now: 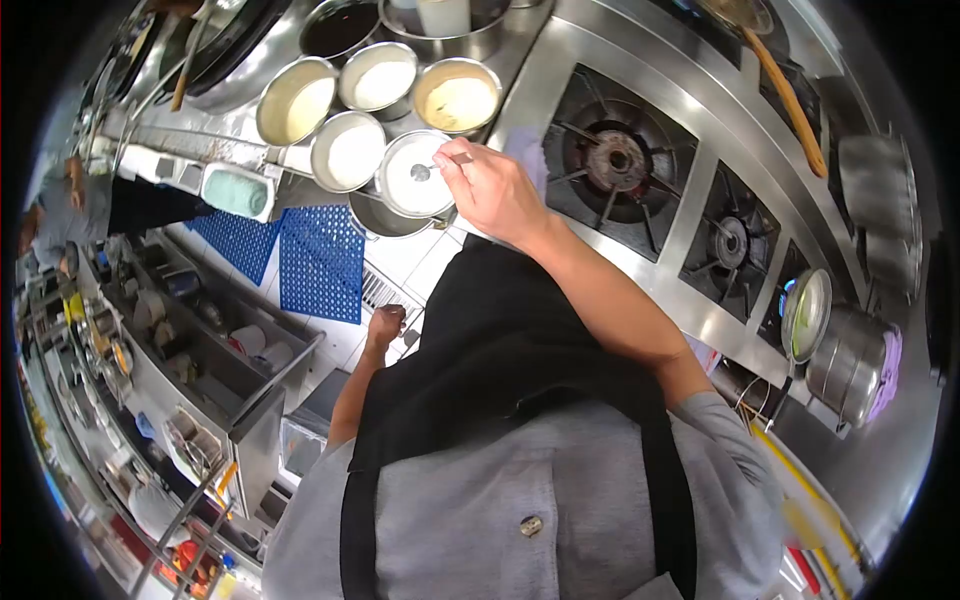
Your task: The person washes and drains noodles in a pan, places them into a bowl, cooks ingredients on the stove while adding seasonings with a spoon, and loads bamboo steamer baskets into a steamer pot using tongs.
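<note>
My right hand (490,190) is closed on the thin handle of a small metal spoon (421,173), whose bowl sits over white powder in a round metal container (402,200). Beside it stand more round containers: one with white powder (354,152), another with white contents (383,84), one with pale yellow powder (458,97) and one with cream-coloured powder (308,104). My left hand (387,322) hangs low at my side over the floor, its fingers curled; whether it holds anything is too small to tell.
A gas stove (677,160) with several burners runs along the right, with a pan (806,314) and a large pot (850,368). Blue mats (322,265) lie on the floor. At the far left stands another person (70,205). A green-filled tray (238,192) is near the counter edge.
</note>
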Demonstrator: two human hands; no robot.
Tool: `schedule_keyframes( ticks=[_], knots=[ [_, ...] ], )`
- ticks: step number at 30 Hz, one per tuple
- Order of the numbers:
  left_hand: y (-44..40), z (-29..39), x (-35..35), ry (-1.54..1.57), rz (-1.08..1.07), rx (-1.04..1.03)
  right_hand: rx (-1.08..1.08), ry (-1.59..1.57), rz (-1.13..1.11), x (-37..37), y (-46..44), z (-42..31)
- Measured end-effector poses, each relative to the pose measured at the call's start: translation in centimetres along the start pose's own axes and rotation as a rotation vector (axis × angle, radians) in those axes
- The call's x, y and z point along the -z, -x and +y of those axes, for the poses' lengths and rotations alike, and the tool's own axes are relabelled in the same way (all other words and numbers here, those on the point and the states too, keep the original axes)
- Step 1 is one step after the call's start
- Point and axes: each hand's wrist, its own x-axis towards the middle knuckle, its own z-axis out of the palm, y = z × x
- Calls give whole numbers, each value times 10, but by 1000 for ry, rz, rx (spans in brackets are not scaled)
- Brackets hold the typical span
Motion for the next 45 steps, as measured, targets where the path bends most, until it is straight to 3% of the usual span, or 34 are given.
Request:
schedule_keyframes(
  ticks=[1, 3, 5, 11, 13, 14, 16, 18, 19, 21, 22, 23, 24, 25, 26, 28, 29, 30, 31, 32, 33, 34, 35, 36, 37, 38, 39, 40, 41, 42, 43, 44, 45],
  knots=[
    [-2, -11, 5, 46, -5, 1, 2, -8, -12, -10, -2, 0],
    [-25, -60, 19, -180, -71, -445, 28, -12, -32, -28, -3, 1],
    [5, -28, 23, 34, -53, 68, 41, 24, -55, -40, -2, 5],
    [6, -33, 25, 98, -38, 39, -125, -1, -30, -43, 6, 18],
    [-10, -48, 29, 105, -63, 19, -435, -163, 63, -33, 7, 19],
    [-24, -61, 35, -58, -143, -268, -523, -265, 111, -35, 14, 32],
    [-19, -38, 35, -230, -230, -561, -611, -396, 198, -18, 15, 34],
    [-5, -2, 24, -11, -84, 28, -707, -631, 330, 2, 24, 42],
    [-12, -10, 22, -37, -108, -45, -706, -617, 358, 14, 28, 42],
    [-36, -30, 31, -435, -165, -605, -745, -773, 465, 48, 45, 40],
    [-17, -1, 29, -750, -138, -589, -753, -831, 543, 74, 58, 38],
    [-41, -19, 26, -891, -107, -829, -731, -869, 622, 100, 73, 36],
    [-49, -17, 26, -738, -233, -772, -721, -859, 698, 131, 89, 35],
    [-44, -3, 14, -921, -230, -769, -712, -848, 777, 165, 109, 32],
    [-37, 10, 8, -1103, -205, -764, -666, -796, 853, 200, 135, 37],
    [-69, -12, 1, -716, -341, -401, -584, -594, 1044, 281, 189, 38],
    [-67, 11, -12, -735, -362, -427, -562, -554, 1130, 325, 215, 30],
    [-59, 25, -19, -752, -530, -491, -469, -490, 1195, 367, 244, 25],
    [-52, 30, -28, -694, -445, -482, -550, -276, 1318, 412, 272, 19],
    [-54, 23, -35, -633, -362, -475, -600, -29, 1394, 450, 298, 11],
    [-52, 40, -40, -636, -366, -484, -651, 419, 1367, 485, 328, 16],
    [-44, 58, -46, -810, -378, -359, -1007, 1224, 1164, 519, 366, 16],
    [-16, 98, -58, -977, -385, -228, -1114, 1572, 1035, 519, 362, 1],
    [53, 173, -69, -940, -465, -314, -1141, 1577, 987, 515, 361, -6],
    [75, 203, -69, -1011, -453, -424, -1157, 1577, 937, 510, 357, -9],
    [92, 223, -66, -1077, -433, -526, -1019, 1536, 879, 492, 347, -8],
    [112, 247, -60, -869, -499, -484, -881, 1481, 815, 459, 328, -6],
    [133, 274, -52, -653, -540, -436, -949, 1283, 745, 419, 304, -5],
    [151, 314, -41, -471, -592, -434, -828, 1027, 726, 369, 273, -3],
    [167, 343, -29, -312, -498, -661, -708, 824, 566, 317, 246, 0],
    [169, 369, -9, -344, -341, -779, -491, 600, 490, 264, 224, 9],
    [166, 395, 0, -261, -92, -860, -316, 302, 522, 213, 188, 3],
    [160, 444, 23, -235, 331, -999, -263, 160, 263, 151, 132, -17]
  ],
)
